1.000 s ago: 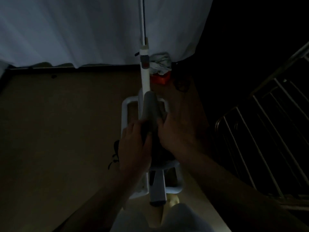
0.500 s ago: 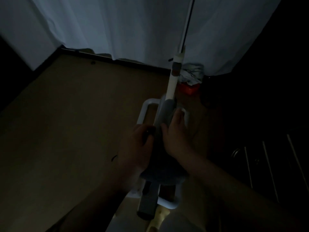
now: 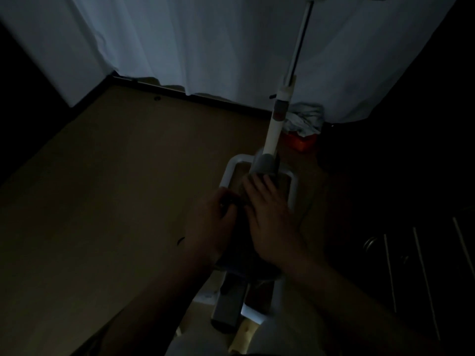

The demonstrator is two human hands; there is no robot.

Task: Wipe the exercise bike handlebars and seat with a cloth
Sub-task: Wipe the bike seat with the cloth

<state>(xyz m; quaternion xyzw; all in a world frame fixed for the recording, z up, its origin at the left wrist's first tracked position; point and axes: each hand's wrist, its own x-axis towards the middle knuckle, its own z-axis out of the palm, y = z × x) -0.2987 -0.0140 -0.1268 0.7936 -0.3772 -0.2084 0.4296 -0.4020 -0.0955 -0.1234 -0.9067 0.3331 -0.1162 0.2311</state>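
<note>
The room is very dark. I look down on the exercise bike: its grey seat (image 3: 264, 164) points away from me, above a white frame (image 3: 227, 173). A white post (image 3: 273, 134) rises to the top edge. My right hand (image 3: 270, 219) lies flat on the seat with straight fingers. My left hand (image 3: 210, 224) curls round the seat's left edge, beside the right hand. Something dark sits between the two hands; I cannot tell whether it is the cloth. The rear of the seat is hidden under my hands.
A pale curtain (image 3: 205, 47) hangs along the far wall. A red box (image 3: 299, 142) with a crumpled white rag (image 3: 304, 119) on top stands behind the bike. A dark metal rack (image 3: 421, 265) is close on the right. Bare brown floor (image 3: 102, 201) stretches to the left.
My right hand has slid forward along the seat towards its nose and flattened out. My left hand stays at the seat's left edge. My head has tilted up and turned left.
</note>
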